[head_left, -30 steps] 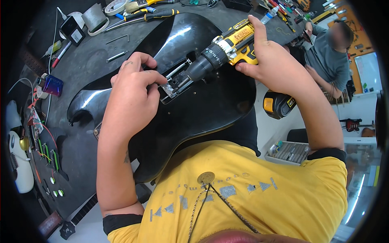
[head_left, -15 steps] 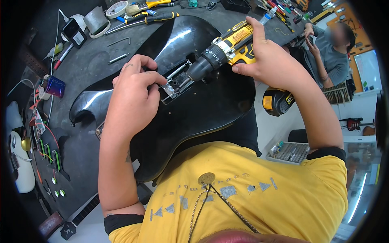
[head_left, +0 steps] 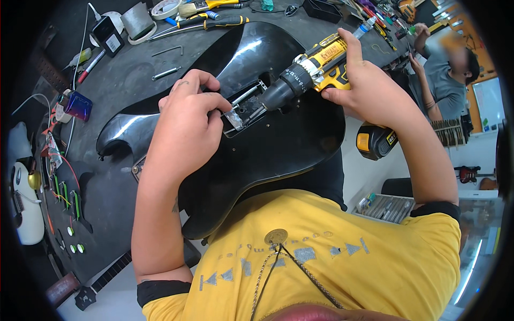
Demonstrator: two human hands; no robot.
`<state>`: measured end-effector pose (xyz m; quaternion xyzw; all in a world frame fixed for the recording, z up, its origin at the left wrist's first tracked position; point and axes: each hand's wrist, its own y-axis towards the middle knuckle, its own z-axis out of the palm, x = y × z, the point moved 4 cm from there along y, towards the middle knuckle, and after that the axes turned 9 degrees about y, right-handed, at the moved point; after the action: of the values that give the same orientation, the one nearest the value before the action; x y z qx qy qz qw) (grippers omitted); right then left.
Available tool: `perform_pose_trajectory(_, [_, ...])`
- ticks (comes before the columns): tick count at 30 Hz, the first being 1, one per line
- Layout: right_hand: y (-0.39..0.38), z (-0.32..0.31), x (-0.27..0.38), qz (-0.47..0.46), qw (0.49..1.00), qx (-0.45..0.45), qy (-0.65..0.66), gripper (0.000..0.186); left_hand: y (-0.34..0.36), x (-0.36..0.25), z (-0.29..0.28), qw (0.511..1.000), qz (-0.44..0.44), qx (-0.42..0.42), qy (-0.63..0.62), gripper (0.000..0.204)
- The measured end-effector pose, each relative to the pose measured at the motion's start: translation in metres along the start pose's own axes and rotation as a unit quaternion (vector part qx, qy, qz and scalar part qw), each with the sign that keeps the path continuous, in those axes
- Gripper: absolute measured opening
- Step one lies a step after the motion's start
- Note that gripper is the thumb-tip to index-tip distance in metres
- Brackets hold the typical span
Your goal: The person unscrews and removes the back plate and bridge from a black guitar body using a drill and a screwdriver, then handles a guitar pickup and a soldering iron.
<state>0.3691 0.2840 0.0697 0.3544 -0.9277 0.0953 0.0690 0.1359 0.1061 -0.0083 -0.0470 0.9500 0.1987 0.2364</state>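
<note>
A glossy black electric guitar body lies back side up in front of me, with a rectangular cavity holding a metal spring and a silvery metal plate. My right hand grips a yellow and black cordless drill by its handle. The drill's chuck hangs over the cavity, and its bit slants down into it beside the plate; where the tip ends is hard to see. My left hand rests at the cavity's left edge. Its fingers are curled together at the plate, and what they pinch is hidden.
On the dark bench lie a loose spring, a hex key and yellow-black screwdrivers. A dark blue box stands at left, near a white guitar body. Another person works at the far right.
The view has shifted slightly, so bench, guitar and both hands sit a little farther right. Drill and left hand keep their places at the cavity. The other person has raised one hand.
</note>
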Motion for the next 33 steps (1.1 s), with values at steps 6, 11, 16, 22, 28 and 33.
perform_pose_trajectory(6, [0.001, 0.002, -0.003, -0.025, 0.999, -0.033, 0.015, 0.118, 0.000, -0.001, 0.000, 1.000, 0.003, -0.003, 0.013, 0.019])
perform_pose_trajectory(11, [-0.001, 0.001, -0.001, 0.002, 0.999, -0.034, 0.029, 0.119, 0.001, 0.000, 0.001, 1.000, 0.002, -0.005, 0.009, 0.019])
perform_pose_trajectory(16, [0.000, 0.001, 0.000, 0.008, 0.999, -0.035, 0.031, 0.118, 0.000, 0.000, 0.001, 1.000, 0.002, -0.005, 0.014, 0.019])
perform_pose_trajectory(22, [0.000, 0.001, -0.008, -0.008, 0.998, -0.050, 0.045, 0.119, 0.001, -0.006, -0.003, 1.000, -0.018, 0.005, 0.002, 0.020])
perform_pose_trajectory(28, [-0.003, -0.008, -0.028, -0.001, 0.991, -0.081, 0.102, 0.121, -0.003, -0.006, -0.004, 0.999, 0.006, 0.045, 0.010, 0.021])
perform_pose_trajectory(33, [-0.009, -0.026, -0.076, 0.039, 0.978, -0.147, 0.146, 0.119, -0.002, -0.011, 0.002, 0.999, 0.022, 0.032, 0.038, 0.016])
